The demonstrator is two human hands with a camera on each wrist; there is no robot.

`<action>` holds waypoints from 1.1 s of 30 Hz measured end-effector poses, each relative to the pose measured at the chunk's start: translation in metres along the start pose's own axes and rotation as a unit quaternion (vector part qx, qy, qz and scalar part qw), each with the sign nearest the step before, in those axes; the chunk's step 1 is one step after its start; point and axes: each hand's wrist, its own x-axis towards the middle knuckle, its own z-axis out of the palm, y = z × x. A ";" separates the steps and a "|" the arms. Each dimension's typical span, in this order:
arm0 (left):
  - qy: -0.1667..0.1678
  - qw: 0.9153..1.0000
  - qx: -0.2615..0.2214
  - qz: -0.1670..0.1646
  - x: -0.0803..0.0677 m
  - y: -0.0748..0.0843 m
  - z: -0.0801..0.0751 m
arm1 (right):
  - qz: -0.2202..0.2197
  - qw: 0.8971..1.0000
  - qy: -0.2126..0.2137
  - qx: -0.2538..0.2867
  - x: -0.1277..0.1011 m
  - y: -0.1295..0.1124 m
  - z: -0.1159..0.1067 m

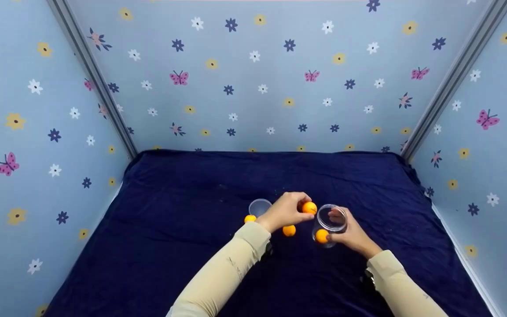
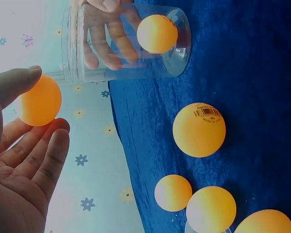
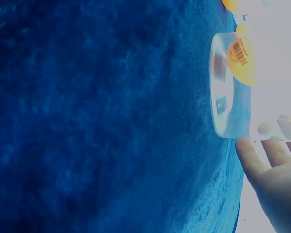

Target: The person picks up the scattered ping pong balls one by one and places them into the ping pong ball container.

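Our left hand pinches one orange ball; our right hand grips the clear jar at 3 o'clock. We count five balls and two jars. One ball's barcode label is too small to read.

The place was a small staged recording booth rather than a lived-in room. Three upright pale blue panels printed with white, yellow and navy flowers and pink butterflies closed in the left, far and right sides. Grey metal corner struts ran along the seams where the panels met. A dark navy blue cloth covered the whole floor of the enclosure, its far edge bunched up against the foot of the back panel.
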 end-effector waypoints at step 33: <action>0.003 0.999 -0.047 0.008 0.022 0.008 0.028 | -0.011 1.000 0.000 -0.009 -0.001 0.006 -0.001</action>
